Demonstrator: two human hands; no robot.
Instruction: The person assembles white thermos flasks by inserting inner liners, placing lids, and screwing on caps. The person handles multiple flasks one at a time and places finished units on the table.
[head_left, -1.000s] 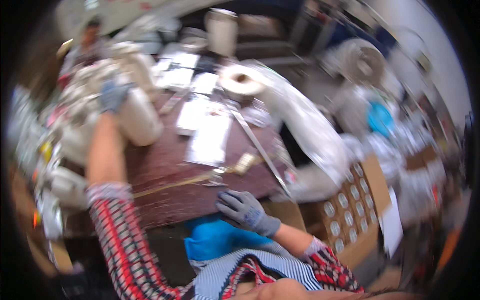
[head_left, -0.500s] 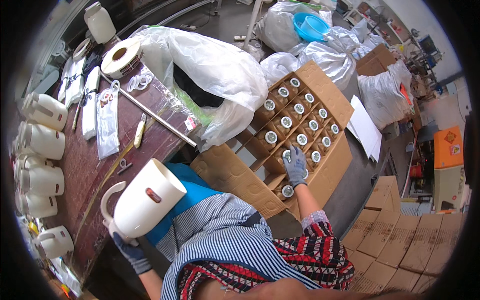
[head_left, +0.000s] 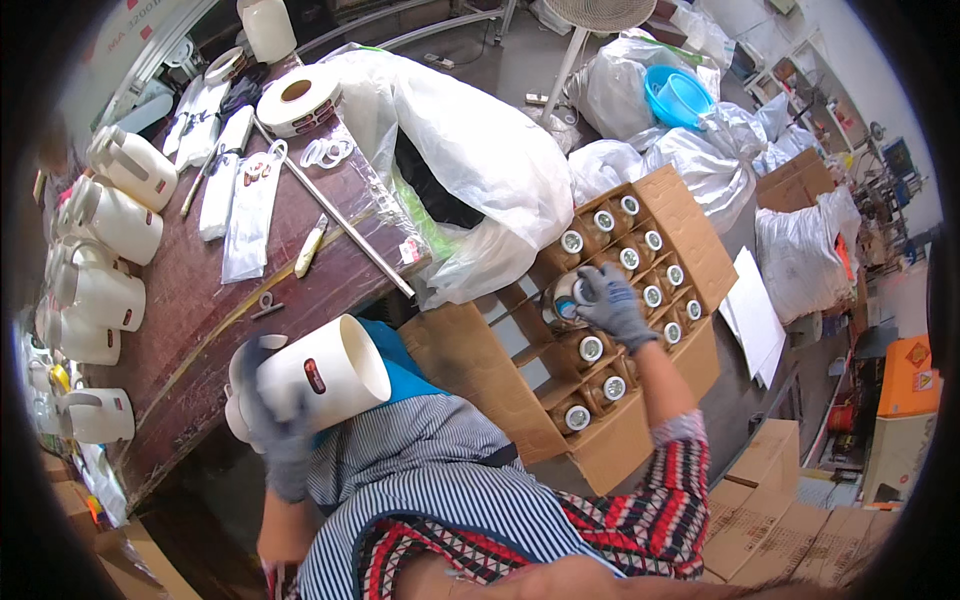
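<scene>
My left hand [head_left: 280,425], in a grey glove and smeared by motion, lies round the side of a white plastic jug [head_left: 335,375] near its handle. The jug is tilted on its side against my apron, wide mouth facing right. My right hand [head_left: 618,308], also gloved, grips the round end of a glass flask liner [head_left: 562,302], which leans out of a divided carton [head_left: 480,365]. Several more brownish liners with pale round ends, such as one liner [head_left: 591,348], stand in the carton's cells; some cells on the left hold none.
The dark red table [head_left: 200,350] carries white jugs [head_left: 95,300] along its left, a label roll [head_left: 298,98], a metal rod [head_left: 340,220], a cutter [head_left: 311,247] and plastic sleeves [head_left: 248,220]. A large plastic bag [head_left: 490,150] sits beyond the carton. Closed cartons [head_left: 790,540] are stacked at lower right.
My left hand has moved from the jug's base up its side. My right hand has moved up and left in the carton, with a liner now partly drawn out. The view has shifted.
</scene>
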